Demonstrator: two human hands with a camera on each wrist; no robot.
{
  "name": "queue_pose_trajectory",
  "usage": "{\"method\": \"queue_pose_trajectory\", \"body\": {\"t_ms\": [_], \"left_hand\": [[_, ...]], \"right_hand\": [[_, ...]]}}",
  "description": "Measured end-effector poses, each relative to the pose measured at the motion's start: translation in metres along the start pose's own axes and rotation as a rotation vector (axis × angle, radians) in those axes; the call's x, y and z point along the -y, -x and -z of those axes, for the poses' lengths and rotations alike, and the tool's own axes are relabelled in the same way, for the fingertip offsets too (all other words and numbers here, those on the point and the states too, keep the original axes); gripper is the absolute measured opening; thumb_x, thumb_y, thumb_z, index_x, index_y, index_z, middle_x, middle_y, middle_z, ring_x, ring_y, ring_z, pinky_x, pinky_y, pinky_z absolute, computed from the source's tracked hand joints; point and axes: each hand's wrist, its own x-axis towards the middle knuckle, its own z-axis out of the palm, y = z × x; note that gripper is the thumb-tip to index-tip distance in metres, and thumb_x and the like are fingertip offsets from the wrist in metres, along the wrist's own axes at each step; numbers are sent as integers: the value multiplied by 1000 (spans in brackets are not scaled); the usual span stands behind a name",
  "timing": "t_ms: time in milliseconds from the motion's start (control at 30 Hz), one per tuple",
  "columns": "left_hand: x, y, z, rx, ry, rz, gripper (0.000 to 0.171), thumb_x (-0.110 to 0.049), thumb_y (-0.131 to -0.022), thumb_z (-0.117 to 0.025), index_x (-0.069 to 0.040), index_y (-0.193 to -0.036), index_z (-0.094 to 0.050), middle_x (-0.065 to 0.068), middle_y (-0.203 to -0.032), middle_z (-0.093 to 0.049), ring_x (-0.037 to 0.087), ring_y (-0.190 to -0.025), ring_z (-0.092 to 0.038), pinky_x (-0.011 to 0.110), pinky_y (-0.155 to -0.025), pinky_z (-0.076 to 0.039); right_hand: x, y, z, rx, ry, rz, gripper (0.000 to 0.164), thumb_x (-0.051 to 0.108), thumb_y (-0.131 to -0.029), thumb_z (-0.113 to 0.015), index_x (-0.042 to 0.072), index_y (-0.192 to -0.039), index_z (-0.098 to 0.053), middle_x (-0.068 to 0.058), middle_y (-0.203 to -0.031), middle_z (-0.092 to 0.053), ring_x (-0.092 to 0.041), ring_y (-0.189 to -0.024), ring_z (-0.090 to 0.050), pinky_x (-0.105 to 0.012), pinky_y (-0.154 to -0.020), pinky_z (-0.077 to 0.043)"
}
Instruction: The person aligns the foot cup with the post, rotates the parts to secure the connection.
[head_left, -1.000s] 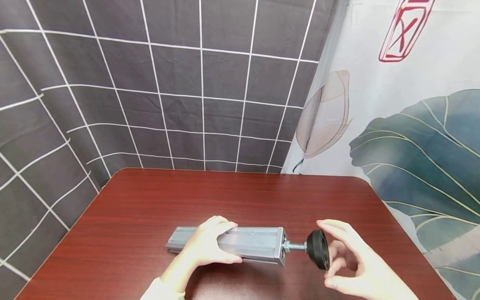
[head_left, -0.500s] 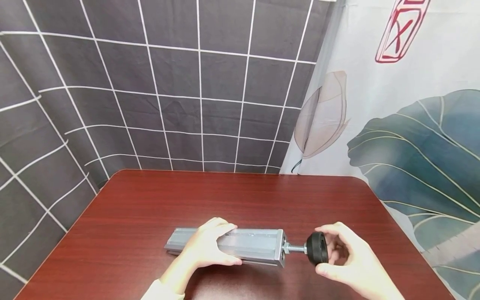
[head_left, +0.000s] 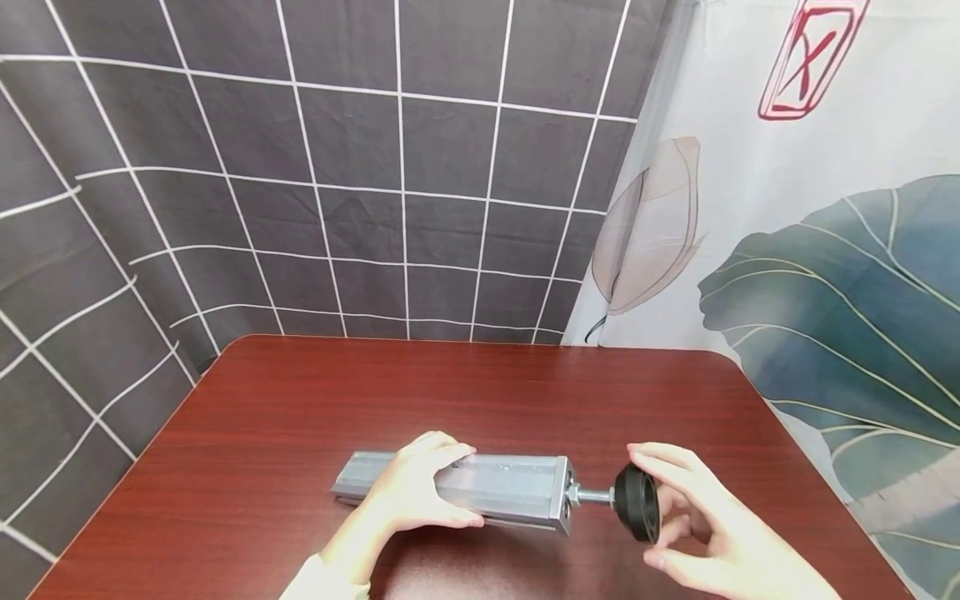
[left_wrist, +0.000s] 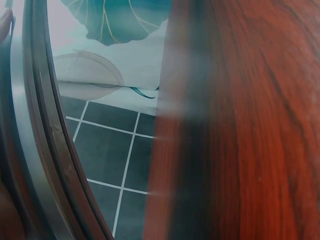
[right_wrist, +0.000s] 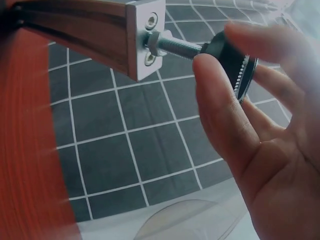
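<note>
A silver aluminium profile (head_left: 502,485) lies across the table with a metal end plate (right_wrist: 150,37) at its right end. My left hand (head_left: 416,492) grips it from above, thumb along the near side. From the end plate a threaded rod with a hex nut (right_wrist: 156,43) sticks out and carries a black levelling foot (head_left: 637,502). The fingers of my right hand (head_left: 708,521) are curled round this foot, thumb low and index finger high. Contact at the fingertips is hard to make out. In the left wrist view, the grooved side of the profile (left_wrist: 45,125) fills the left edge.
The reddish-brown wooden table (head_left: 375,392) extends behind and to both sides of the profile. A dark grid-patterned curtain (head_left: 360,167) hangs behind, with a white leaf-print cloth (head_left: 750,192) at the right.
Half a second ago the right thumb and fingers closed further over the foot; now they sit slightly right, the thumb lower. The foot's face has tilted a little. The left hand and profile stay put.
</note>
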Motion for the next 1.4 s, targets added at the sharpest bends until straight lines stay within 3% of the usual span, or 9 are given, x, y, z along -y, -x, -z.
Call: {"method": "queue_pose_trajectory", "body": {"t_ms": [167,400,533,667,800,933,1167,1267,1400], "left_hand": [[-2,-1,0,4,-11,6,70,-53,-54,-84,-16,-112,-67,-8,-99,-58,8,-92,-54,26,-79,-46],[-4,-1,-2,20,-20,19,70,-54,-54,-83,-16,-111,-68,-9,-99,-57,8,-92,-53,25,-79,-46],[-3,-1,-2,11,-16,3,70,-53,-54,-84,-16,-111,-68,-9,-99,-57,8,-92,-53,26,-79,-46],[-1,-1,-2,-2,-10,-20,70,-52,-54,-84,-16,-111,-68,-8,-99,-58,9,-92,-53,26,-79,-46],[0,-2,0,-11,3,-31,70,-50,-54,-85,-15,-111,-67,-7,-98,-58,9,-91,-54,26,-79,-46],[1,0,1,-8,-2,-25,70,-51,-54,-85,-15,-111,-67,-7,-98,-58,9,-91,-54,26,-79,-46],[0,3,1,4,-9,-8,70,-52,-54,-84,-15,-111,-68,-8,-99,-58,9,-91,-54,26,-79,-46],[-1,3,0,5,-4,-11,70,-52,-54,-84,-15,-111,-68,-8,-98,-58,9,-91,-54,26,-78,-47],[-1,2,0,1,2,-14,70,-52,-54,-85,-16,-111,-67,-8,-99,-58,9,-91,-54,26,-79,-46]], "right_hand": [[2,0,-2,-90,107,-33,77,-10,-69,-76,0,-137,-39,5,-125,-38,-8,-61,-58,-21,-50,-49],[-2,0,-8,-279,327,-167,66,8,-60,-87,15,-117,-55,9,-81,-51,-7,-60,-51,-23,-47,-43],[-3,0,-8,-254,212,-192,67,-1,-64,-82,15,-121,-50,7,-83,-53,-11,-62,-53,-25,-49,-46],[-5,2,-2,-118,-7,-40,87,-15,-64,-75,3,-139,-34,-3,-117,-47,-15,-71,-60,-27,-57,-52],[-3,3,0,-20,4,32,86,-16,-69,-72,-4,-142,-27,-8,-138,-26,-13,-83,-60,-26,-65,-53],[1,2,-3,-45,97,-2,77,-11,-72,-73,0,-139,-37,-1,-133,-31,-9,-74,-60,-23,-58,-52],[-3,-3,-12,-258,271,-75,73,1,-59,-85,11,-125,-54,6,-93,-49,-8,-58,-51,-20,-46,-42],[-3,-4,-15,-294,246,-155,68,-1,-60,-83,15,-119,-53,6,-82,-49,-11,-61,-49,-23,-46,-41],[-2,-1,-13,-221,65,-165,72,-10,-66,-75,9,-128,-43,2,-87,-52,-14,-63,-52,-27,-47,-45]]}}
